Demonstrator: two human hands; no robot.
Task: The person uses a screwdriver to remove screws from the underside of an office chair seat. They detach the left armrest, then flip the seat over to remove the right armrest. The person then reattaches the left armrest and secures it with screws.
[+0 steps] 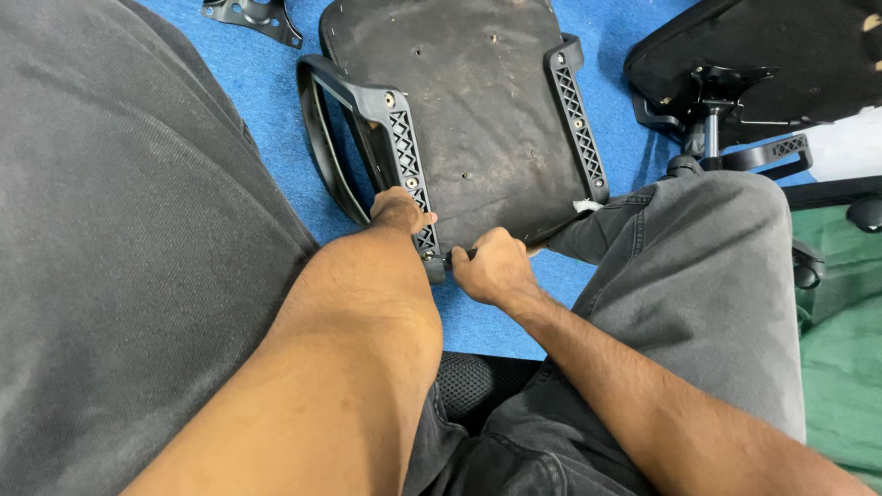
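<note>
An upturned black chair seat [478, 101] lies on the blue floor mat, its dusty underside up. A black armrest bracket [404, 147] with a lattice pattern runs along its left side, and a second bracket [577, 115] along its right. My left hand [400, 209] rests on the near end of the left bracket, next to the looped armrest [323, 138]. My right hand [491, 266] is closed around a thin dark tool whose tip meets the bracket's near end [434, 268]. The tool itself is mostly hidden in my fist.
My grey-trousered knee [707, 266] is at the right. A second chair part with a gas post [712, 110] lies at the upper right. A black metal plate [253, 14] sits at the top left. A green surface [845, 367] borders the right edge.
</note>
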